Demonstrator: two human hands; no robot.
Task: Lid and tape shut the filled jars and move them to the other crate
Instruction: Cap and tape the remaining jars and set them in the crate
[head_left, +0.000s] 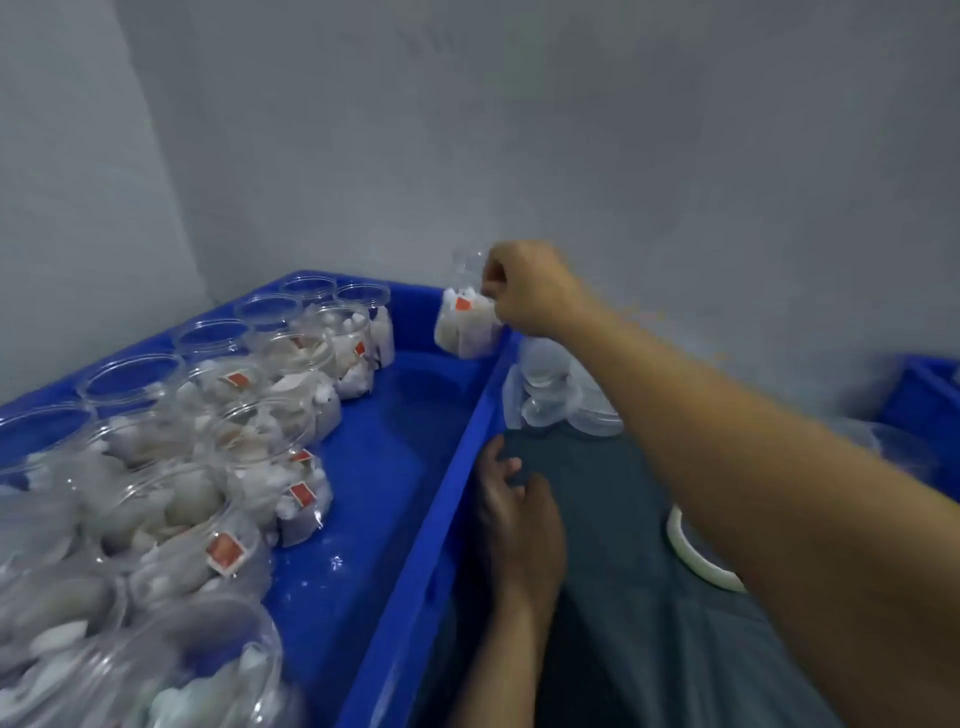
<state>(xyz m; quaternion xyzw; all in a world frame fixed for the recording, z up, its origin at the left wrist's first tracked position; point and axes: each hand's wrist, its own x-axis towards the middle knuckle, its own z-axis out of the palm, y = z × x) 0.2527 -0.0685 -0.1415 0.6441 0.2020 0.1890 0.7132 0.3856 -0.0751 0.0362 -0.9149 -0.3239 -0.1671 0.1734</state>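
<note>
- One clear jar (467, 325), filled with white pieces and bearing a small red-orange label; any writing on the label is too blurred to be read; it is gripped near its top by the right hand (524, 291), fingers curled round it, and held above the far right corner of the blue crate (415, 519).
- Many open filled jars (249, 441) are stood in rows along the left of that crate; similar red-orange labels are seen on several, none legible; the near ones are blurred.
- One left hand (519, 509) is rested beside the crate's right rim on dark cloth, fingers loosely bent, nothing seen held.
- Several translucent lids (561, 389) are piled just beyond the rim.
- One white tape roll (691, 556) is partly hidden by the right forearm.
- One second blue crate (924, 395) is seen at far right.
</note>
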